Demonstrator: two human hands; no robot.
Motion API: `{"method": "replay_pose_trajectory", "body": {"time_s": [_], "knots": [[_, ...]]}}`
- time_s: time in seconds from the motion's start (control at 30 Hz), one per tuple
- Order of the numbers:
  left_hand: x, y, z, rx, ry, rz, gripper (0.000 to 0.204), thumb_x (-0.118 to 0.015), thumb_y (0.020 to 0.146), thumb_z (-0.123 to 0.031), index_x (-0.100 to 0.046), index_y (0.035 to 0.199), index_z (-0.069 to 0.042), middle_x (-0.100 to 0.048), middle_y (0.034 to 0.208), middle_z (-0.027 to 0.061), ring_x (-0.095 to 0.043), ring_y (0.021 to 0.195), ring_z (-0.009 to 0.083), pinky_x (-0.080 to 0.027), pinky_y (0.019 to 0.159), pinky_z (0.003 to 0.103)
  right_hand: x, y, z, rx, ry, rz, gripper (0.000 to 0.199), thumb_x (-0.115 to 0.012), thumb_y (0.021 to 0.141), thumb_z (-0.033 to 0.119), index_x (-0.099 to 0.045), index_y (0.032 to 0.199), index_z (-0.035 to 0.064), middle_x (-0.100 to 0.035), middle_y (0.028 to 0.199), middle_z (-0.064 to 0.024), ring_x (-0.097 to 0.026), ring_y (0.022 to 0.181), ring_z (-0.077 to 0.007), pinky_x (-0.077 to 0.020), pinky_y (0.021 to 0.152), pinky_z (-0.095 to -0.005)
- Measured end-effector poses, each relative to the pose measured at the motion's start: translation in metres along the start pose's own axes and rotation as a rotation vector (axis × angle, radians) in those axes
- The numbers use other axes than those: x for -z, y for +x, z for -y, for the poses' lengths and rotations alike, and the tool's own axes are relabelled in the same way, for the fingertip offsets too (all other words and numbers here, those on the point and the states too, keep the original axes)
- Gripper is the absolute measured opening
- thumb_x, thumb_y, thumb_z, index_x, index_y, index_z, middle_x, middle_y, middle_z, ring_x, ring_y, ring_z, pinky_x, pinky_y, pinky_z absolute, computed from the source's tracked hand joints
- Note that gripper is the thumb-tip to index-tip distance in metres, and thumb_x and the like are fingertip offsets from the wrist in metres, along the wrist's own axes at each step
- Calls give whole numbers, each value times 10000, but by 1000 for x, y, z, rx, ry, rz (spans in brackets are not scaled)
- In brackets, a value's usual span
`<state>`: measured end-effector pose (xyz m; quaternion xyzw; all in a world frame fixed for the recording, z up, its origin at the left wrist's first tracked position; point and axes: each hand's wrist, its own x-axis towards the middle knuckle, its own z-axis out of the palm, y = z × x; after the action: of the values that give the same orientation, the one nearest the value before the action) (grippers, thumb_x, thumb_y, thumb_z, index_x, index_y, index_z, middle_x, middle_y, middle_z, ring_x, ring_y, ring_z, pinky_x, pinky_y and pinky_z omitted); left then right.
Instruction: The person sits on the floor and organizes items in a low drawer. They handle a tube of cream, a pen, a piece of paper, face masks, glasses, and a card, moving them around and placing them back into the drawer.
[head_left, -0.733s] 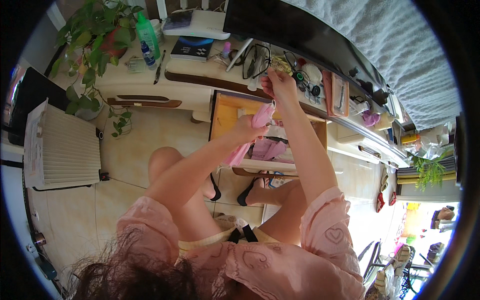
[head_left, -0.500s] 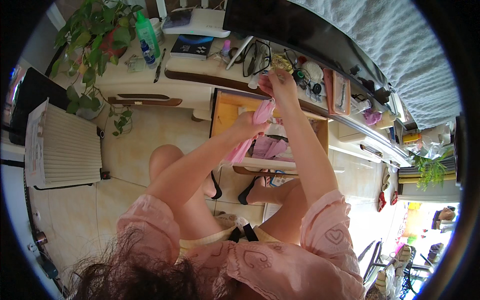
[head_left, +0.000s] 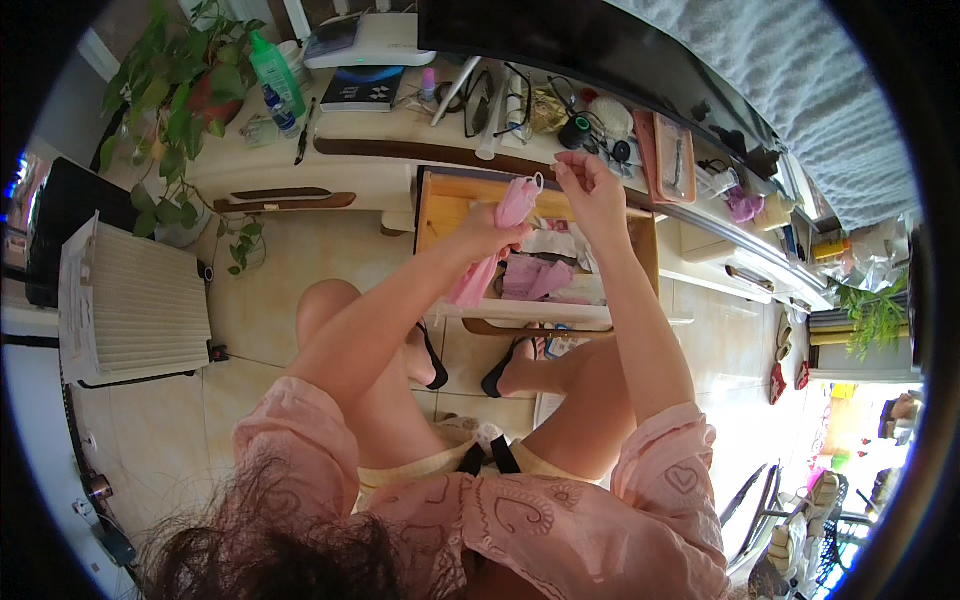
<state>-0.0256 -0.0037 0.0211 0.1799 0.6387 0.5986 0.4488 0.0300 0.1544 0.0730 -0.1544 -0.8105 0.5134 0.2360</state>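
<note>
My left hand (head_left: 490, 232) is closed around a bunch of pink face masks (head_left: 497, 240) that hang down from it over an open wooden drawer (head_left: 440, 215). Just to the right, my right hand (head_left: 585, 185) is raised with its fingers pinched on a thin white ear loop of the top mask. More pink masks (head_left: 535, 277) and white packets lie inside the drawer below both hands. My bare knees and black sandals show under the drawer front.
A long cabinet top (head_left: 400, 125) holds a green bottle (head_left: 275, 70), a dark book (head_left: 362, 88), glasses (head_left: 500, 95), a pink tray (head_left: 672, 155) and small clutter. A potted plant (head_left: 180, 100) stands at left above a white ribbed heater (head_left: 135, 300). A dark screen (head_left: 560, 40) is behind.
My right hand has come down slightly from the cabinet edge and pulled the mask's loop to the right; the left hand still holds the pink masks in about the same place.
</note>
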Motion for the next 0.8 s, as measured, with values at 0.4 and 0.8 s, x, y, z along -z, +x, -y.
{"method": "replay_pose_trajectory", "body": {"time_s": [0.4,0.8], "knots": [[-26,-11,-13,-63,3,183,173,-639,786,-143,-562,897,-35,-574,743,29,-521,625,94,-405,550,225,17,-46,-26,-332,297,443,336,-615,827,269,-575,1033,6,-629,861,-46,-565,779,-104,-448,706,-249],[-31,-9,-5,-107,-47,290,309,-616,829,-270,-496,970,-23,-523,706,6,-446,546,69,-361,470,216,36,-39,-53,-324,568,-14,215,-572,868,248,-598,931,44,-598,806,7,-541,696,-78,-432,657,-238]]}}
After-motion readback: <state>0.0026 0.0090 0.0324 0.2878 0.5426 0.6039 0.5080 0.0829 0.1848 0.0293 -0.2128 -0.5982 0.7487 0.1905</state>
